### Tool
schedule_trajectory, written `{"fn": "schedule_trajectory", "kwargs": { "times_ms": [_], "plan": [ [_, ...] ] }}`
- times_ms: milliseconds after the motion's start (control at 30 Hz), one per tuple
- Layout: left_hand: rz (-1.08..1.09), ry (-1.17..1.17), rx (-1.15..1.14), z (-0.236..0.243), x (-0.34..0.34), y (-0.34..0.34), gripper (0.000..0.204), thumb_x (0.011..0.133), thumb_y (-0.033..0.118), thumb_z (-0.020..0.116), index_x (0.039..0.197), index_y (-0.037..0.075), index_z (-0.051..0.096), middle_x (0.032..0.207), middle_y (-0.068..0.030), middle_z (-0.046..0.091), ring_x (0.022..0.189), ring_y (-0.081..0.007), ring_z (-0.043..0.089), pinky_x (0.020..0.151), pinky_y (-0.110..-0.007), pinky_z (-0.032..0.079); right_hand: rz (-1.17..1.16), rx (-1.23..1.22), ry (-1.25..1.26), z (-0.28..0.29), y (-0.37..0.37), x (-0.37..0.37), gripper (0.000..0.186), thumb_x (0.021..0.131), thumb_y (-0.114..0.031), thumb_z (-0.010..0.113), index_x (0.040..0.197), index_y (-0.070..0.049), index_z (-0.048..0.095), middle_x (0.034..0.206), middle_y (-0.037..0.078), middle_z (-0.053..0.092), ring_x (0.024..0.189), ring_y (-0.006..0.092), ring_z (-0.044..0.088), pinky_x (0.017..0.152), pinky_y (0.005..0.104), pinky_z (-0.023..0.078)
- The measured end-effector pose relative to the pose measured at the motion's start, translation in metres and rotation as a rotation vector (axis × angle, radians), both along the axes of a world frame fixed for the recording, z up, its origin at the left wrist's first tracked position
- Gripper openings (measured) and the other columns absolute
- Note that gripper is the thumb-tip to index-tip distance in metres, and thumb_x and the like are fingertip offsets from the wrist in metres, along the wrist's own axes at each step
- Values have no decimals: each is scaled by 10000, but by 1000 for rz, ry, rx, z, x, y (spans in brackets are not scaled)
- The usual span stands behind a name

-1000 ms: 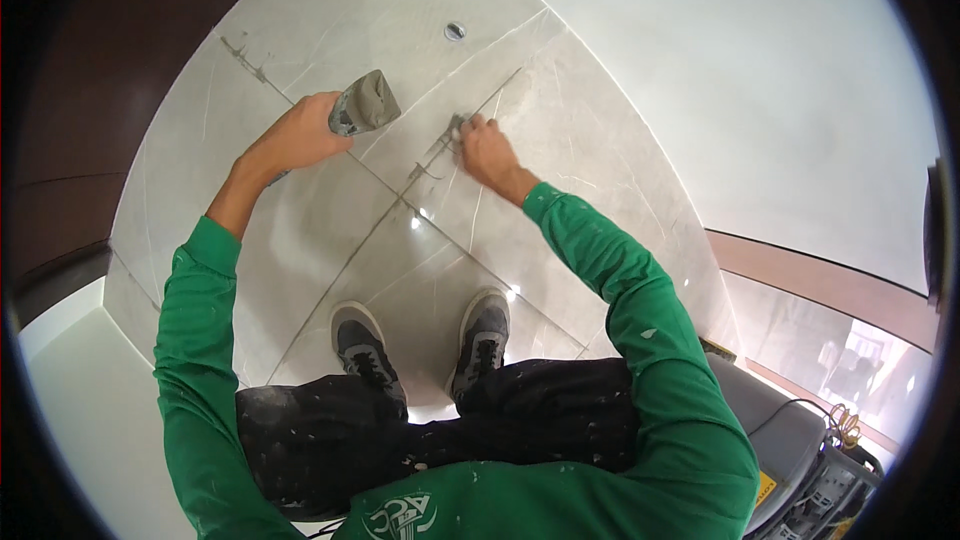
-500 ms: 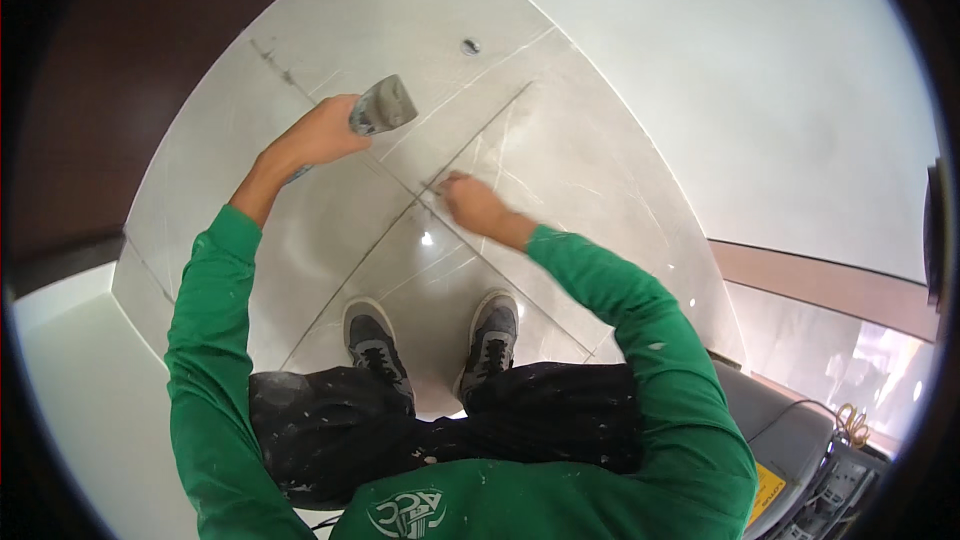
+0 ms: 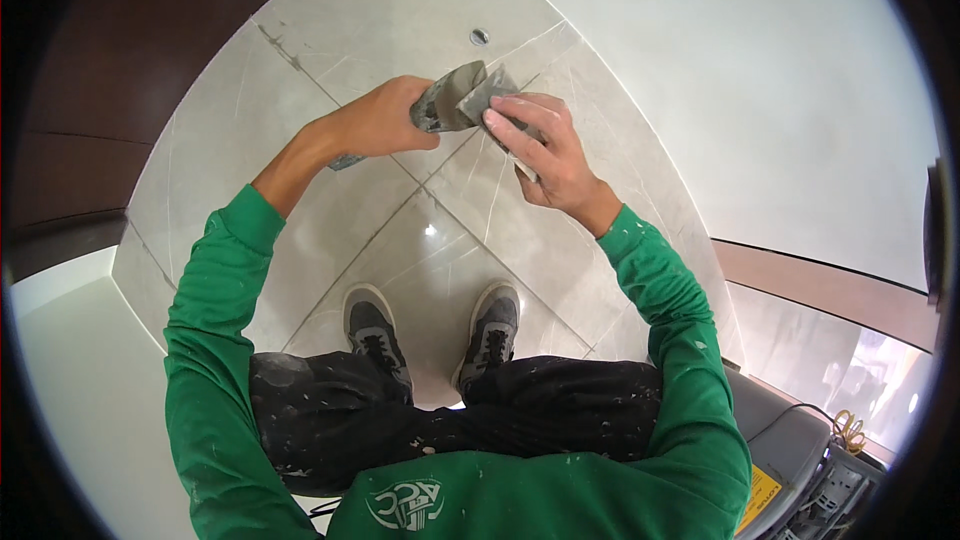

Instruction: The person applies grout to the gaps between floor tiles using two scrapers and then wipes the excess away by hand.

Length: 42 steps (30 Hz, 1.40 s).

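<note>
My left hand [image 3: 382, 120] is wrapped round a wide putty knife [image 3: 447, 102], its blade pointing right and carrying grey paste. Part of the handle sticks out below the wrist. In my right hand [image 3: 553, 152] is a small flat grey scraper [image 3: 488, 92], pinched between fingers and thumb. The scraper's edge lies against the putty knife's blade, at the paste. Both tools are held above the tiled floor [image 3: 390, 260], where dark joint lines cross just below my hands.
My shoes [image 3: 372, 325] stand on the tiles near my knees. A small round drain [image 3: 479, 37] sits in the floor ahead. A white wall [image 3: 740, 90] rises at the right, a dark brown panel [image 3: 110, 70] at the left. A grey case [image 3: 775, 420] with a cable stands at lower right.
My right hand has lifted from the floor joint, up and to the right, bringing the scraper to the putty knife. My left hand has moved right with the putty knife.
</note>
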State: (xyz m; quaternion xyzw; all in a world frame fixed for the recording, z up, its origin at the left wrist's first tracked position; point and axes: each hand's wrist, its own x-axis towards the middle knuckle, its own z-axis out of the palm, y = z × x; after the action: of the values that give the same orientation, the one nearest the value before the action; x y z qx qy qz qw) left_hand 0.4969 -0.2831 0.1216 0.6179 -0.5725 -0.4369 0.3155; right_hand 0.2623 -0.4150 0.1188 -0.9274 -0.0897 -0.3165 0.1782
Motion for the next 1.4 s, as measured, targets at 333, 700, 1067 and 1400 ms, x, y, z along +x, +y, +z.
{"fn": "schedule_trajectory", "kwargs": {
  "times_ms": [333,700,1067,1400],
  "plan": [
    [113,-79,-37,-38,14,8,295,738,93,677,982,-62,616,827,-174,658,738,-240,565,759,-350,497,-289,-83,353,-101,-55,-24,642,751,53,563,1373,-104,595,1305,115,574,1178,329,511,1022,445,410],
    [16,-210,113,-24,7,3,318,734,101,687,1014,-43,636,903,-216,686,821,-333,648,798,-390,513,-373,832,373,-44,-77,-90,387,878,33,499,1198,-36,705,1102,123,663,1021,228,620,935,316,464],
    [166,81,-186,1,-37,-7,571,810,225,829,1247,-41,574,1184,-145,668,1090,-197,621,948,-360,476,-162,2036,73,69,-31,-80,282,990,-150,547,1202,35,574,1107,91,653,993,191,644,912,367,534],
    [351,-536,-628,32,-67,3,400,897,56,683,1264,-37,552,1081,-160,510,962,-339,556,860,-415,471,-12,2139,87,96,5,-60,252,977,-133,580,1188,5,589,1205,81,626,1061,171,648,909,388,592]
  ]
}}
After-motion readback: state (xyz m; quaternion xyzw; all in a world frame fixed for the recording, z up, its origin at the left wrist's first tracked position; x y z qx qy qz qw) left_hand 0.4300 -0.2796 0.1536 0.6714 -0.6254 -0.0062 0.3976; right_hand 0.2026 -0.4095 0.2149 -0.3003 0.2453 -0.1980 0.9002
